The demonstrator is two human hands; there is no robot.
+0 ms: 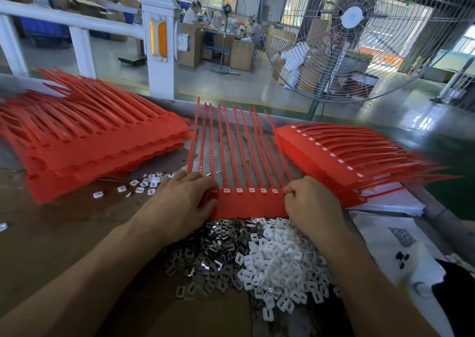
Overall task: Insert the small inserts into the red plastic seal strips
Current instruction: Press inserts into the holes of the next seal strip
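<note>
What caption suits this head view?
Both hands, left and right, hold a red seal strip sheet above piled metal and white inserts.

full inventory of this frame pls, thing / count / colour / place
seal strip sheet: one, red, table centre, tails pointing away, white inserts visible in its heads
left stack of seal strips: several sheets, red, table left
right stack of seal strips: several sheets, red, table right, white inserts along the heads
metal inserts: a pile, silver, near edge, left of the white pile
white inserts: a pile, white, near edge, right of the metal pile
loose inserts: a scatter, white, beside the left stack
table: one, brown
fan: one large, grey wire guard, beyond the table, right
printed sheet: one, white, table right
left hand: on the sheet's left end
right hand: fingers curled at the sheet's right end
</note>
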